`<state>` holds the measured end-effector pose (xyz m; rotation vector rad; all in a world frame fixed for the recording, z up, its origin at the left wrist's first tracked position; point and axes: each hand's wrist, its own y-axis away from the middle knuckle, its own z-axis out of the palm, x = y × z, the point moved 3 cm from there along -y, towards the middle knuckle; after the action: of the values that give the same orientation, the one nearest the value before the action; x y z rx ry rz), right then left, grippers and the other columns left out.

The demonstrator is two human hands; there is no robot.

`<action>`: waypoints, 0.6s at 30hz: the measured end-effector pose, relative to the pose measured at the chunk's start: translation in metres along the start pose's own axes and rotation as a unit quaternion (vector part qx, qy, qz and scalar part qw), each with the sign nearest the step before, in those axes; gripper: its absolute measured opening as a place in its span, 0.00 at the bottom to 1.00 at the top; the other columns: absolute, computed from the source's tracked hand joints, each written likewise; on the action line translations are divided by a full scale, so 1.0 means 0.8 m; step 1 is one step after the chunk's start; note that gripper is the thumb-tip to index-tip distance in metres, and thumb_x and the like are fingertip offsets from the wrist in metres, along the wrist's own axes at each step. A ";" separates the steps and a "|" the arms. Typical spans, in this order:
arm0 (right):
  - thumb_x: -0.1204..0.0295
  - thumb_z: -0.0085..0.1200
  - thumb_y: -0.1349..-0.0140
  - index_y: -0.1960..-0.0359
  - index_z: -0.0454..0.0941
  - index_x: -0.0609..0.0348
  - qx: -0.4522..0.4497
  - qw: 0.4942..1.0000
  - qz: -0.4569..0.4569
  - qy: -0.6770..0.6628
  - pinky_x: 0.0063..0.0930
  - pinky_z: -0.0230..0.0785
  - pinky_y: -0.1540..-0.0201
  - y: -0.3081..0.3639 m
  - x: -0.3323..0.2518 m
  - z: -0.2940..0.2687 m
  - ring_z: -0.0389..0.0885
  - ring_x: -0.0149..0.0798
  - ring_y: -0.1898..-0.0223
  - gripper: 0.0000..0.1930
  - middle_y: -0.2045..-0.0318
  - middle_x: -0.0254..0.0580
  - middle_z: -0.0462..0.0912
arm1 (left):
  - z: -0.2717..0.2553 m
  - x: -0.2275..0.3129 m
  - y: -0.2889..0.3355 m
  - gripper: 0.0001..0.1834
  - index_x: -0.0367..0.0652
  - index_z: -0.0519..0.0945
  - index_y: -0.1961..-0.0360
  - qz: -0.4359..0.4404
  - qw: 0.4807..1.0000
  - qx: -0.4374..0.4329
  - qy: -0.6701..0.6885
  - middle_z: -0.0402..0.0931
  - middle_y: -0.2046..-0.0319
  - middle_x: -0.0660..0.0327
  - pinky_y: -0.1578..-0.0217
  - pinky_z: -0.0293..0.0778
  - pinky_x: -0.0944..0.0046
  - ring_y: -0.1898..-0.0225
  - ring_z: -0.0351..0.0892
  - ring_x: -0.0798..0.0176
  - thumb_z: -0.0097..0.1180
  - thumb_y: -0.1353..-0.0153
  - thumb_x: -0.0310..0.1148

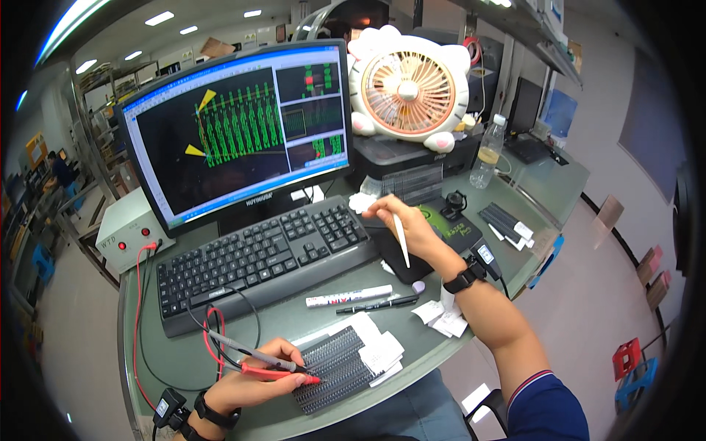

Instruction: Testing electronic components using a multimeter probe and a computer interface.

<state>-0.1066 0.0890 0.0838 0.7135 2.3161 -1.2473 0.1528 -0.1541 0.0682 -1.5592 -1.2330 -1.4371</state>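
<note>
My left hand [254,384] is closed around two test probes, a grey one [254,351] and a red one [268,373]. Their tips point at a dark circuit board panel [340,367] with rows of small parts, lying near the desk's front edge. White paper labels [381,356] lie on the panel's right side. Beyond the keyboard's right end, my right hand [408,226] is closed with a slim white stick [401,241] in its fingers. Its fingertips are beside a crumpled white wad [362,202]; whether they touch it I cannot tell.
A black keyboard [265,253] and monitor [243,132] stand behind the panel. A white marker [348,296], black pen [376,305] and paper slips [443,316] lie nearby. Probe leads run to a white box [131,234]. A fan [408,90] and bottle [487,154] stand behind.
</note>
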 end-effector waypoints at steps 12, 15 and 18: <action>0.66 0.48 0.34 0.63 0.74 0.51 -0.128 0.977 -0.067 0.156 0.37 0.62 0.51 -0.031 -0.014 0.028 0.78 0.42 0.58 0.05 0.68 0.32 0.83 | -0.002 -0.008 -0.004 0.15 0.41 0.71 0.57 -0.001 0.999 -0.019 0.030 0.72 0.66 0.69 0.65 0.66 0.76 0.65 0.70 0.78 0.60 0.38 0.37; 0.64 0.49 0.35 0.63 0.74 0.50 -0.165 0.963 -0.065 0.201 0.38 0.63 0.52 -0.040 -0.013 0.042 0.78 0.43 0.60 0.06 0.70 0.35 0.82 | -0.002 -0.005 -0.004 0.15 0.41 0.71 0.57 -0.006 0.999 -0.024 0.021 0.73 0.66 0.68 0.65 0.66 0.76 0.64 0.71 0.78 0.59 0.38 0.37; 0.64 0.50 0.35 0.64 0.74 0.51 -0.139 0.977 -0.099 0.129 0.41 0.65 0.55 -0.051 -0.023 0.067 0.78 0.46 0.62 0.07 0.72 0.38 0.81 | -0.002 -0.007 -0.004 0.15 0.41 0.71 0.56 -0.005 0.999 -0.025 0.024 0.73 0.65 0.67 0.64 0.67 0.75 0.63 0.71 0.77 0.59 0.38 0.37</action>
<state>-0.1109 0.0199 0.0929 0.5866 2.7623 -0.9204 0.1496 -0.1559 0.0623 -1.5459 -1.1861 -1.5137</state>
